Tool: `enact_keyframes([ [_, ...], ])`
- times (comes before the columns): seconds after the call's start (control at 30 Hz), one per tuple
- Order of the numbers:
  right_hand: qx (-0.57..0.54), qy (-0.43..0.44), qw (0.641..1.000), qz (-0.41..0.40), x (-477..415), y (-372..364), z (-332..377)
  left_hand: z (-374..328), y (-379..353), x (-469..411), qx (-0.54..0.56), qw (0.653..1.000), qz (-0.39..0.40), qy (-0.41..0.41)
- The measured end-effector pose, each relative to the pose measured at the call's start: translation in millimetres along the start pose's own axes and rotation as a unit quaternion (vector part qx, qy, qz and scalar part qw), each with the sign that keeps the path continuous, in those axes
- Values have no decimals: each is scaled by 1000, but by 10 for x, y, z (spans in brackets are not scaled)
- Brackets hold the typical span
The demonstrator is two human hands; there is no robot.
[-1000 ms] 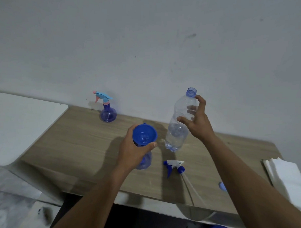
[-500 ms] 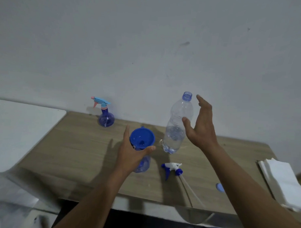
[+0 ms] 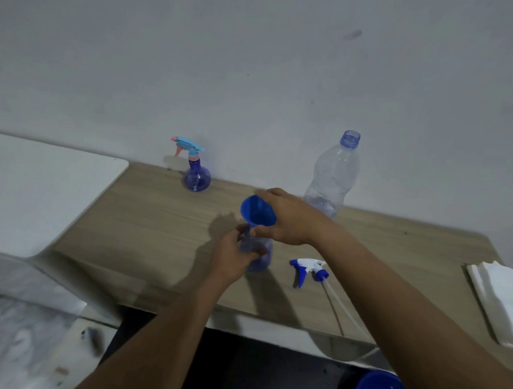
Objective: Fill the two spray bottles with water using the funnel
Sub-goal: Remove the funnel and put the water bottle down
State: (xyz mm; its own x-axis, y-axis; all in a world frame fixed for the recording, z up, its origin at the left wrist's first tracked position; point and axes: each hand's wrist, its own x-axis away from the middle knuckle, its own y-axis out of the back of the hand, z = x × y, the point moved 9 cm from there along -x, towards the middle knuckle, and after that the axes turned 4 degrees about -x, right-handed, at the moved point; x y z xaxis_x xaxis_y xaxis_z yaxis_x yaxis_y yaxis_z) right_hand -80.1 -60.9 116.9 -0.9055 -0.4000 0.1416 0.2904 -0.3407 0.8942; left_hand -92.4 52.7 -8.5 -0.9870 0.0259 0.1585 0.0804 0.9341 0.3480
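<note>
A blue funnel (image 3: 256, 211) is tilted, its spout at the neck of a blue see-through spray bottle (image 3: 260, 257) on the wooden table (image 3: 149, 219). My right hand (image 3: 286, 220) grips the funnel's rim. My left hand (image 3: 235, 253) wraps around the bottle's body. That bottle's white-and-blue trigger head (image 3: 308, 269) with its tube lies on the table to the right. A second spray bottle (image 3: 195, 174), with a light-blue and pink trigger, stands at the back by the wall. A clear, nearly empty water bottle (image 3: 333, 179) stands uncapped behind my right hand.
A stack of white paper towels (image 3: 499, 296) lies at the table's right end. A white surface (image 3: 40, 192) adjoins the table on the left. A blue round object (image 3: 382, 388) shows below the table's front edge.
My right hand let go of the water bottle, which now stands by the wall, and took hold of the funnel. My left hand slid from the funnel down to the spray bottle. The funnel now tilts.
</note>
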Motion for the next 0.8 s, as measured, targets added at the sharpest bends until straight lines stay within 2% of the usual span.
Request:
enact_keyframes([
  [0.37, -1, -8, 1000, -1, -65, 57, 13, -7, 16, -2, 9, 1000, 11, 7],
  [0.6, -46, -17, 999, 0, -79, 76, 0, 2, 12, 3, 21, 1000, 19, 4],
  [0.8, -18, -28, 999, 18, -70, 42, 14, -23, 16, -8, -3, 1000, 13, -7],
])
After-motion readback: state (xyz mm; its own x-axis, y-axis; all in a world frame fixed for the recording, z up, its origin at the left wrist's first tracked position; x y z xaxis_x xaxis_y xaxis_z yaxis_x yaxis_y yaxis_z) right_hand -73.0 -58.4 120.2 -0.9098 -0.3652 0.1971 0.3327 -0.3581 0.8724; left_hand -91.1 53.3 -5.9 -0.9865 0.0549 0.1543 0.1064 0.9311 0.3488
